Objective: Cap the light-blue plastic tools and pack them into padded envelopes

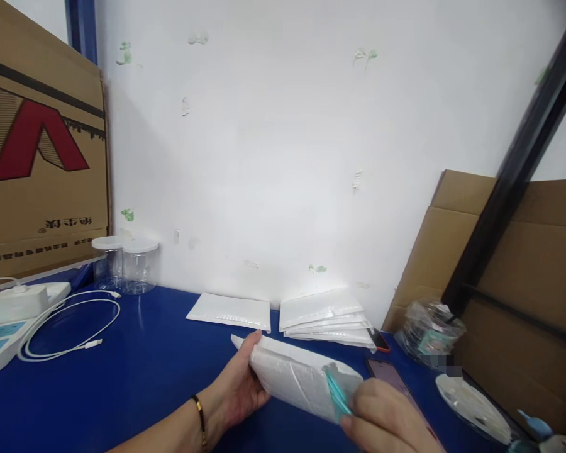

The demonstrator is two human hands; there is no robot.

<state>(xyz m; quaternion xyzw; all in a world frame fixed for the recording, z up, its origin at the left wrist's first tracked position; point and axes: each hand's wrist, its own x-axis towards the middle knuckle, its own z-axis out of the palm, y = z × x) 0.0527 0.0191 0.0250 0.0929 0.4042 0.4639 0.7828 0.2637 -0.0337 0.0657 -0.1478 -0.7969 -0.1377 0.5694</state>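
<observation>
My left hand (245,384) is closed round the left end of a white padded envelope (292,377), thumb on its upper edge. At the envelope's right end, my right hand (382,412) is closed, with its fingers at a bundle of thin teal strands (337,393) that shows at the opening. The fingertips of my right hand are partly blurred. Behind the held envelope, a single white envelope (231,310) lies flat on the blue table, and a stack of several white envelopes (323,311) lies to its right.
A power strip (9,321) with a coiled white cable (117,308) is at left, near two clear jars (139,267). Phones (389,374) lie right of the stack, near a plastic-wrapped item (434,333) and a round white lid (474,406). Cardboard stands both sides.
</observation>
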